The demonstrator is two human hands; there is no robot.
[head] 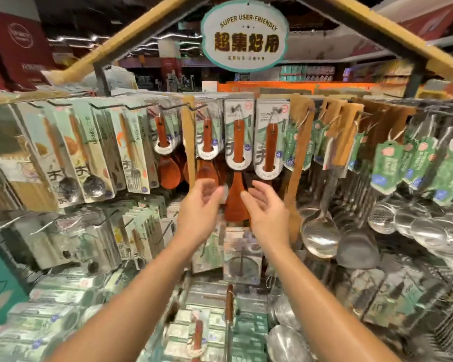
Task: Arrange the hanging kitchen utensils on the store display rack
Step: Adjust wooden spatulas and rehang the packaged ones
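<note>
Forearms: both bare, reaching up from the bottom edge toward the rack.
Left hand (198, 205): fingers spread, holding nothing, just left of the wooden spatula (235, 197).
Right hand (266, 209): fingers loose and apart, empty, just right of it.
Wooden spatula: hangs in its card sleeve (239, 131) from the top rail (392, 102).
Ladle (321, 236): hangs further right.

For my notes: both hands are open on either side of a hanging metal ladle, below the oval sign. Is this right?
Not quite. In the head view the left hand and right hand flank a hanging wooden spatula, not the metal ladle further right. The oval sign is above.
</note>
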